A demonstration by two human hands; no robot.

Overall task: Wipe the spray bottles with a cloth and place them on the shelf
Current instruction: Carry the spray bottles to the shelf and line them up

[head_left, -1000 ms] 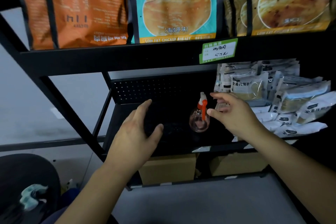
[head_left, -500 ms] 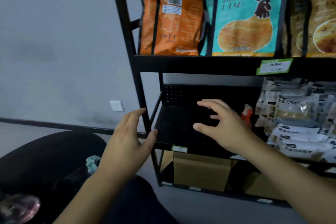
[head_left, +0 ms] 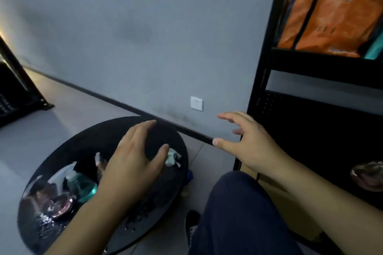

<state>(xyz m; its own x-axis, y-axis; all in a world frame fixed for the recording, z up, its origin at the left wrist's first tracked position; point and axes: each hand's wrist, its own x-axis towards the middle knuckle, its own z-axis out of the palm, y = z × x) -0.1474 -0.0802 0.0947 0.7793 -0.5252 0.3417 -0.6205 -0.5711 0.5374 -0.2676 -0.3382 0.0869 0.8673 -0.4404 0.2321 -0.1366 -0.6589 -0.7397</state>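
A round black table [head_left: 153, 130] stands low at the left. On it lie several spray bottles: a teal one [head_left: 83, 186] and clear pinkish ones [head_left: 60, 206]. A crumpled pale cloth [head_left: 172, 157] lies near the table's right edge. My left hand [head_left: 134, 161] hovers above the table with fingers spread, holding nothing, its thumb close to the cloth. My right hand [head_left: 246, 143] is open in the air beside the black shelf [head_left: 323, 64]. A clear pinkish bottle [head_left: 367, 176] sits on the shelf at the far right, blurred.
Orange snack bags [head_left: 331, 10] fill the upper shelf. A grey wall with a white socket [head_left: 196, 103] lies behind. My knee in dark trousers [head_left: 238, 213] is at the bottom centre. A black rack [head_left: 14, 93] stands at far left.
My view has swung left from the shelf to the round table. Both hands moved left with it, staying open; the left now hovers over the table near the cloth.
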